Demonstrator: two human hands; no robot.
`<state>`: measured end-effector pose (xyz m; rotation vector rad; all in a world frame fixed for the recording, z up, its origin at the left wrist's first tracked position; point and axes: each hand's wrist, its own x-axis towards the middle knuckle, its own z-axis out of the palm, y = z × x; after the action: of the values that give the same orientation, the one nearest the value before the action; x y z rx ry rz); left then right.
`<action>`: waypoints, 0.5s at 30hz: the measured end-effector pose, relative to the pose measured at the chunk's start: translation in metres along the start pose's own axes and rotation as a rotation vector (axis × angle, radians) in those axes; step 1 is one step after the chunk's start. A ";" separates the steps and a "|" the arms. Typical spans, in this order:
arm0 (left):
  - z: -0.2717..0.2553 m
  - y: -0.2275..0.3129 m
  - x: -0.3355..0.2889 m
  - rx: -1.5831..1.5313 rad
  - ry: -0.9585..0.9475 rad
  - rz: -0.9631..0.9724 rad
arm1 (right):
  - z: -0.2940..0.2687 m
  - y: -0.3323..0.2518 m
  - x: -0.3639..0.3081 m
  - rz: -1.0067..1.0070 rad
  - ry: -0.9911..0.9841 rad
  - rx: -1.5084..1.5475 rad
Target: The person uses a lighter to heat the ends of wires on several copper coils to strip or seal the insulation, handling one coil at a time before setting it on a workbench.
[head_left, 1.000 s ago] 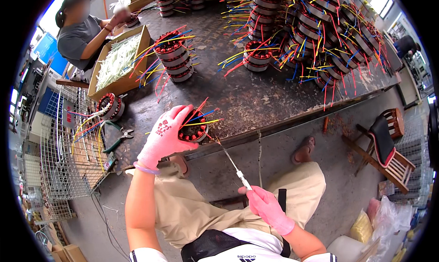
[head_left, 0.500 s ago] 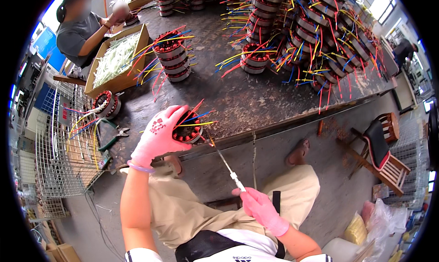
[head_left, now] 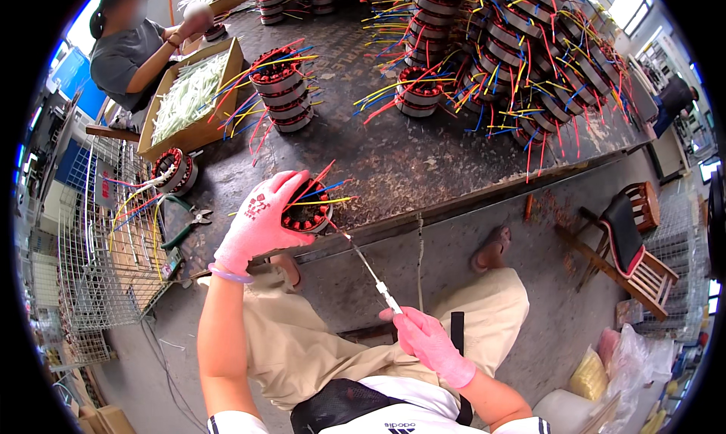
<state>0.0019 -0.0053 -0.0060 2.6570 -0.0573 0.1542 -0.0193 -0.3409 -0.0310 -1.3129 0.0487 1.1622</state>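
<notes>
I see red printing point(head_left: 258, 205) on the pink-gloved left hand point(head_left: 261, 220), curled around a wire-wound ring point(head_left: 308, 226) at the table point(head_left: 363, 177)'s front edge. The gloved right hand point(head_left: 432, 348) pinches a slender white rod point(head_left: 387, 296); behind, a cardboard box point(head_left: 178, 140) holds pale tubes point(head_left: 189, 97).

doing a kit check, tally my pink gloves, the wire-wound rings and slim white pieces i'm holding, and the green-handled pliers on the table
Pink gloves: 2
Held wire-wound rings: 1
Held slim white pieces: 1
Green-handled pliers: 1
Total: 5
</notes>
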 end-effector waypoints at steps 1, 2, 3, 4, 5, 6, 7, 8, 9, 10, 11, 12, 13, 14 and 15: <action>0.000 0.000 0.000 -0.002 -0.003 0.000 | 0.000 0.001 0.000 0.002 -0.001 0.013; 0.000 -0.001 0.001 -0.005 -0.006 0.000 | 0.000 0.001 0.001 0.003 -0.002 0.025; 0.000 -0.001 0.001 -0.004 -0.006 -0.004 | -0.001 0.002 0.001 0.004 0.005 0.007; 0.000 -0.001 0.000 -0.004 -0.005 -0.009 | -0.001 0.002 0.001 0.004 0.011 -0.011; 0.000 0.000 0.000 -0.005 -0.005 -0.013 | -0.001 0.002 0.002 0.004 0.018 -0.030; 0.000 0.000 0.000 -0.001 -0.009 -0.016 | -0.002 0.002 0.002 -0.001 0.014 -0.030; 0.000 0.000 0.000 0.002 -0.013 -0.020 | -0.002 0.003 0.002 -0.006 0.010 -0.030; 0.000 0.000 0.000 0.006 -0.017 -0.023 | -0.002 0.003 0.002 -0.010 0.007 -0.030; 0.000 0.000 0.000 0.012 -0.018 -0.027 | -0.002 0.003 0.002 -0.012 0.008 -0.020; 0.001 -0.001 0.000 0.019 -0.019 -0.032 | 0.000 0.002 0.002 -0.014 0.009 -0.009; 0.001 -0.001 0.000 0.026 -0.020 -0.036 | 0.000 0.001 0.002 -0.015 0.010 0.001; 0.001 0.000 0.000 0.023 -0.022 -0.038 | 0.000 0.000 0.002 -0.012 0.012 -0.011; 0.001 0.000 0.000 0.021 -0.025 -0.040 | 0.000 0.000 0.002 -0.008 0.015 -0.024; 0.001 0.000 0.000 0.019 -0.028 -0.043 | 0.000 0.000 0.002 -0.005 0.017 -0.036; 0.001 0.000 0.000 0.024 -0.028 -0.042 | 0.000 0.000 0.001 -0.009 0.017 -0.025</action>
<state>0.0026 -0.0056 -0.0071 2.6823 -0.0083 0.1047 -0.0188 -0.3398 -0.0317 -1.3440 0.0414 1.1474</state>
